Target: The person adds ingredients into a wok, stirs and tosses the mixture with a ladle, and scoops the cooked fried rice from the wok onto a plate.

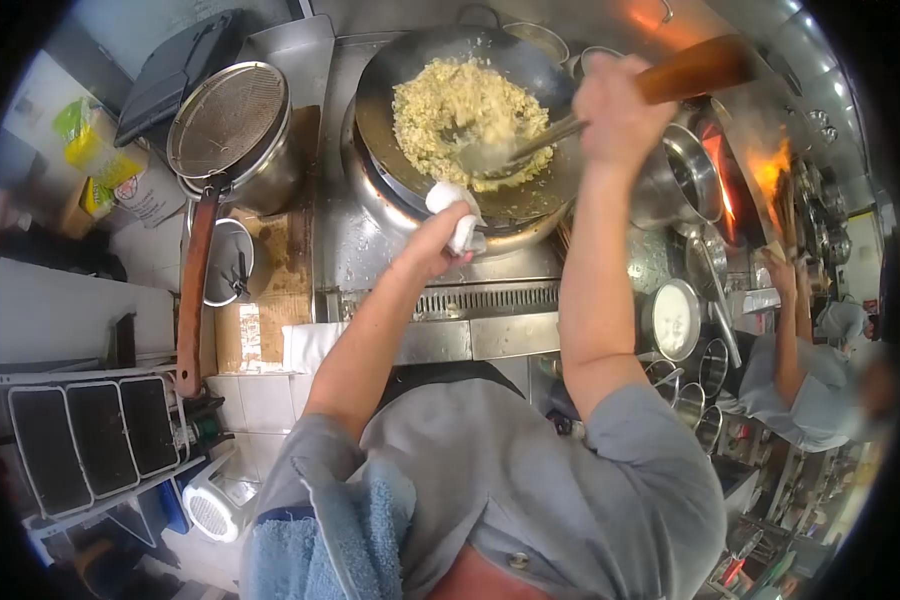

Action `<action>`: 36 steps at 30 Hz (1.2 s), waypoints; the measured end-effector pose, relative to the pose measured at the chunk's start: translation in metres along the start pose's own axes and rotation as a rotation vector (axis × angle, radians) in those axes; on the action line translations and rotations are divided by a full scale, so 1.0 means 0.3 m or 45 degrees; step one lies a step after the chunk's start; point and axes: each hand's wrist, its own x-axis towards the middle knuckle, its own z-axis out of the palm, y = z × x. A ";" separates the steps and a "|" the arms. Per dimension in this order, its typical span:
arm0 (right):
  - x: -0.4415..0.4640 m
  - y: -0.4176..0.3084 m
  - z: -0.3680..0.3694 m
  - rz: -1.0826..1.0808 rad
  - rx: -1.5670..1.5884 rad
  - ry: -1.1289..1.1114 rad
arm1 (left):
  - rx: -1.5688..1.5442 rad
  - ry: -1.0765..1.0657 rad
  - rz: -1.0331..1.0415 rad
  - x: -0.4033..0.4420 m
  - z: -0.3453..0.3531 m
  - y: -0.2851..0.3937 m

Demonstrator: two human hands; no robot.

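A large dark wok (385, 95) sits on the stove, with yellowish fried rice (435, 110) spread in its middle. My left hand (440, 240) is closed around a folded white cloth (460, 215) at the wok's near rim. Above the wok's right side, my right hand (620, 110) grips a ladle (695, 70) by its brown wooden handle. The ladle's metal shaft slants down to the left, and its head lies in the rice, blurred by motion and partly hidden by it.
Left of the stove, a round mesh strainer (228, 118) with a long wooden handle rests on a metal pot (275, 185). Pots (695, 175) and a sieve-like round pan (675, 320) stand at right. Flames (768, 175) rise farther right, near another person (795, 380).
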 end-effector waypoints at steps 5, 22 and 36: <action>0.119 0.046 -0.048 0.114 0.259 -0.058 | 0.090 -0.162 -0.031 0.050 -0.042 -0.020; 0.289 0.025 -0.054 0.504 0.484 -0.230 | -0.332 -0.142 0.037 0.066 0.003 -0.007; 0.203 0.089 -0.091 0.177 0.094 0.051 | -0.402 0.093 0.286 -0.167 0.190 -0.229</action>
